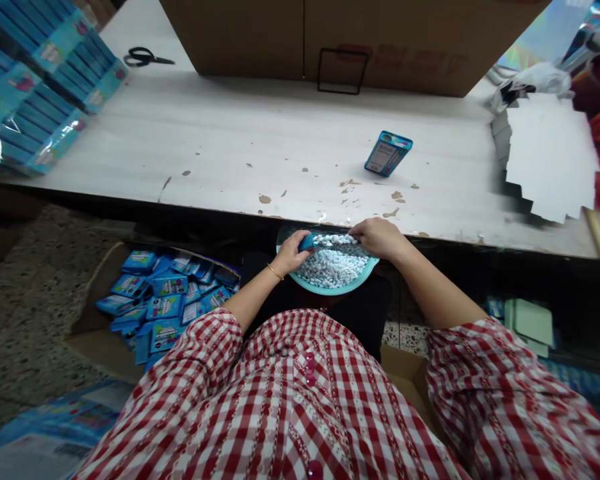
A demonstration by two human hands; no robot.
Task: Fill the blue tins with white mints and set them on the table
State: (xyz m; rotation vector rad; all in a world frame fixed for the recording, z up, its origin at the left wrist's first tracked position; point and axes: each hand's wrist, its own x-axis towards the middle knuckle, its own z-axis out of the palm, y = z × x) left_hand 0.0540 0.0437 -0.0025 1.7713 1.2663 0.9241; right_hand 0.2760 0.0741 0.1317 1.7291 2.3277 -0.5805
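A turquoise bowl [330, 289] full of small pale pellets [333, 267] sits on my lap at the table's front edge. Over its left side, my left hand [291, 253] is closed round a small blue box [307, 243]. My right hand [377, 237] is at the bowl's upper right rim, its fingers pinched together at the end of a row of white pellets [334, 240] that stretches from the blue box. Whatever carries that row is too small to make out. One blue box [388, 154] stands upright on the white table [220, 153].
A large cardboard box [260, 40] stands at the table's back, with black scissors [147, 58] to its left. Wrapped blue packs [40, 80] fill the left end; white card sheets [550, 157] lie right. An open carton [93, 333] holds several blue boxes below left.
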